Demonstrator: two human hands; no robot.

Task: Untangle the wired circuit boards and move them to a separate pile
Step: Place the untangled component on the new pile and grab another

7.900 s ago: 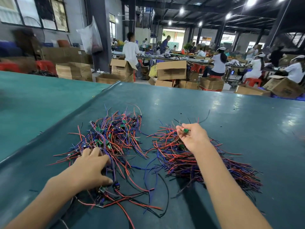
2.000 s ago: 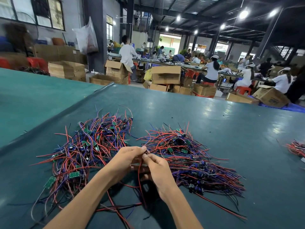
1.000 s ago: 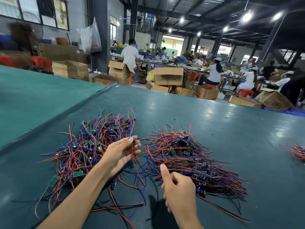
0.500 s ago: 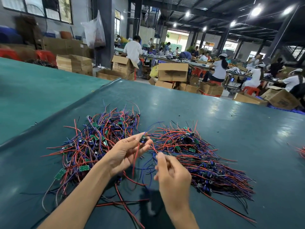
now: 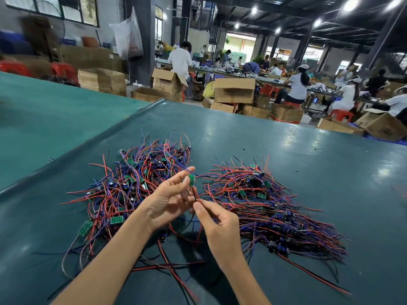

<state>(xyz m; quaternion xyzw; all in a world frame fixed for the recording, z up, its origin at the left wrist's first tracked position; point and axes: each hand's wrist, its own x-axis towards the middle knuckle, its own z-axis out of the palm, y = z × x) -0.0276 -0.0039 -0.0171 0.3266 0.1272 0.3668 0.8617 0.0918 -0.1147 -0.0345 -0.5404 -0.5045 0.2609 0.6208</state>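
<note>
1. Left hand (image 5: 169,201): raised over the gap between the two heaps, palm turned up, fingers half curled, thumb and fingertips pinching a small green circuit board (image 5: 191,180) held upright.
2. Right hand (image 5: 218,225): just on the near side of the left hand, fingers curled, thumb and forefinger pinching the red and black leads (image 5: 196,195) hanging below that board.
3. Tangled pile (image 5: 136,188): left of the hands on the teal table (image 5: 286,146); red, blue and purple wires knotted together, green boards scattered through.
4. Separate pile (image 5: 264,205): right of the hands, wires roughly parallel, fanned toward the near right.
5. Far background: cardboard boxes (image 5: 234,90) on the floor, seated workers (image 5: 297,84) at benches.
</note>
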